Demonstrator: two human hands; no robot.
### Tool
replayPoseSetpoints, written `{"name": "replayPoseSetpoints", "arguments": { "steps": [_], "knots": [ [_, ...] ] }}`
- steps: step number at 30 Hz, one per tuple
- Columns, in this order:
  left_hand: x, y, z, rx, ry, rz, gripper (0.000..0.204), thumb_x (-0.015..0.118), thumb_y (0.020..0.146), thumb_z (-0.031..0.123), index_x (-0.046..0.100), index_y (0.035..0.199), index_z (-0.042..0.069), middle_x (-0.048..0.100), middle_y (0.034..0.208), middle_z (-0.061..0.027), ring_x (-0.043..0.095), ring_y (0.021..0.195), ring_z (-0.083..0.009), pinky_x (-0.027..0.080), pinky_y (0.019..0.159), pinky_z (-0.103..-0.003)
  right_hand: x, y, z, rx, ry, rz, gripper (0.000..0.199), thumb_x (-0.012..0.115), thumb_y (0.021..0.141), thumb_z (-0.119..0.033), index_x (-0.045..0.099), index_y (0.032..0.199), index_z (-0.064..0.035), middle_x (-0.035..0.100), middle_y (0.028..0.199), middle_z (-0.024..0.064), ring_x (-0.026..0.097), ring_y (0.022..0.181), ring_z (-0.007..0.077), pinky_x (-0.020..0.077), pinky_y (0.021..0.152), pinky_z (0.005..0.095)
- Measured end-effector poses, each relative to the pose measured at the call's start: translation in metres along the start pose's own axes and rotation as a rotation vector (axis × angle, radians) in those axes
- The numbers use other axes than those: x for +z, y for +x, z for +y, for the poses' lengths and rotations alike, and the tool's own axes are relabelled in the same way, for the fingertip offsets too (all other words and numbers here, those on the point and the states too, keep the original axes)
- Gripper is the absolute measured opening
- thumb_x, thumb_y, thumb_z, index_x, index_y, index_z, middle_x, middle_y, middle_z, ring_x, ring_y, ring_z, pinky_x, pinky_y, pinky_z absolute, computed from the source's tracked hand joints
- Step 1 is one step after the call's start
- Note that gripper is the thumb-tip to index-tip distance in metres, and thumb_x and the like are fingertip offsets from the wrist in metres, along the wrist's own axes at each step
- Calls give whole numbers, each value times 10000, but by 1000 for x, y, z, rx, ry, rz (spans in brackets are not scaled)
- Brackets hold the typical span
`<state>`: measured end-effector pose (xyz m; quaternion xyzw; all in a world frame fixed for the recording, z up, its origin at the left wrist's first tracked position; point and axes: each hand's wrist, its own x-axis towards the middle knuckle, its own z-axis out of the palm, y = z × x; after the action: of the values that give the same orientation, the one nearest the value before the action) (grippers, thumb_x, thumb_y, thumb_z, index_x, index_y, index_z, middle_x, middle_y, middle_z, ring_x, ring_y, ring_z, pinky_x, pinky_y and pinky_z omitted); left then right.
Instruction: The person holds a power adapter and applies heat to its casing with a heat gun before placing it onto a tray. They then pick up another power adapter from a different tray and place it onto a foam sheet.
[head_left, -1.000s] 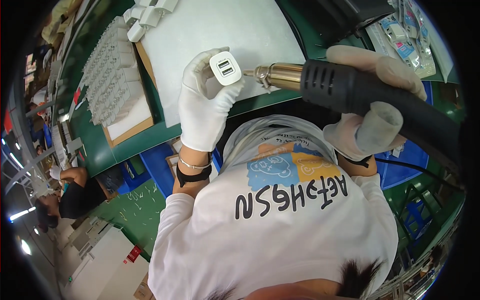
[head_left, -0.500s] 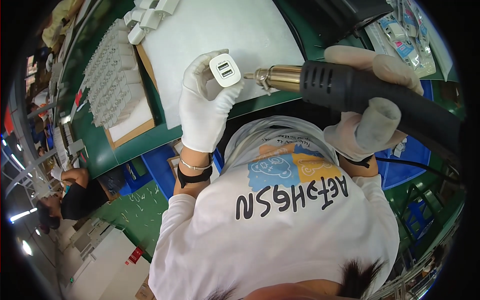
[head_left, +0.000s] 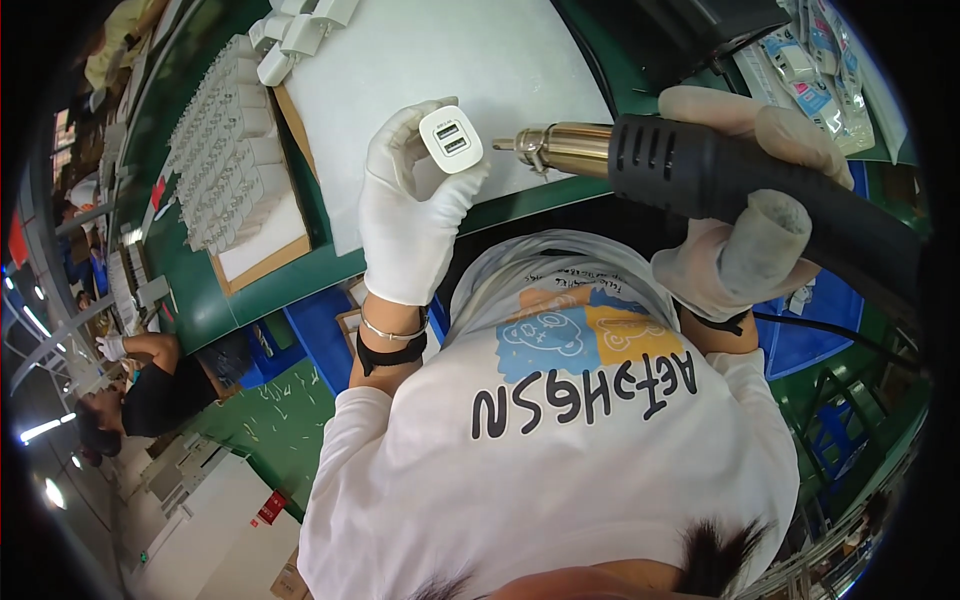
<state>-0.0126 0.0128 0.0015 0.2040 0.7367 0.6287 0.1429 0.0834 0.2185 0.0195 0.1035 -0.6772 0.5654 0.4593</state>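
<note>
My left hand (head_left: 408, 215), in a white glove, pinches a white USB charger (head_left: 451, 139) by its sides. The charger's face with two USB ports is turned up toward me. In my gloved right hand (head_left: 740, 240) is a thick black hand-held tool (head_left: 680, 165) with a narrow metal nozzle, which looks like a hot-air gun. Its thin tip points left at the charger's side, a small gap away. My right fingers wrap round the black body from above and below.
A white sheet (head_left: 450, 50) covers part of the green table (head_left: 190, 300). At left stands a tray of clear plastic pieces (head_left: 228, 150); loose white chargers (head_left: 300, 38) lie beyond it. Packaged goods (head_left: 815, 75) are at far right. Another person (head_left: 160, 390) works at far left.
My right hand has drawn the black tool slightly to the right, so the gap between its tip and the charger is a little wider. My left hand has stayed in place.
</note>
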Motion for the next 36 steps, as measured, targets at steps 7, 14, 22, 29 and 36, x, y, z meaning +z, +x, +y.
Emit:
{"name": "replayPoseSetpoints", "arguments": {
  "steps": [7, 14, 22, 29, 36],
  "knots": [
    [0, 0, 1, -11, 21, 5, 549, 725, 739, -25, 474, 1226, 13, 555, 1190, -81, 533, 1052, -172, 418, 956, -304, 2, 1, -1, 12, -12, 11, 404, 549, 902, -401, 527, 1077, -38, 664, 891, 225, 636, 700, 200, 543, 629, 297],
    [2, 1, 0, -8, 8, 18, 551, 724, 734, -33, 476, 1224, 17, 558, 1178, -76, 535, 1055, -173, 417, 959, -306, 1, 2, -3, 24, -30, 30, 410, 547, 902, -411, 528, 1074, -40, 665, 885, 224, 634, 694, 199, 541, 624, 297],
    [1, 1, 0, -9, 40, 16, 543, 720, 737, -36, 476, 1220, 16, 555, 1183, -80, 538, 1058, -176, 419, 960, -307, 3, 0, -5, 79, -13, 57, 414, 546, 901, -420, 532, 1072, -43, 666, 879, 224, 632, 687, 199, 541, 620, 298],
    [1, 1, -1, 9, 24, 19, 541, 715, 738, -43, 475, 1220, 15, 553, 1189, -81, 538, 1054, -179, 420, 961, -307, 0, 2, -2, 29, -31, 23, 405, 543, 901, -402, 530, 1065, -31, 669, 862, 218, 625, 675, 188, 535, 617, 291],
    [0, 1, -1, 16, 26, 18, 539, 714, 742, -43, 473, 1221, 9, 551, 1193, -86, 533, 1057, -176, 426, 955, -305, 1, 3, -1, 11, -39, 45, 397, 540, 899, -379, 527, 1055, -14, 673, 836, 207, 618, 662, 173, 528, 614, 282]
  ]
}}
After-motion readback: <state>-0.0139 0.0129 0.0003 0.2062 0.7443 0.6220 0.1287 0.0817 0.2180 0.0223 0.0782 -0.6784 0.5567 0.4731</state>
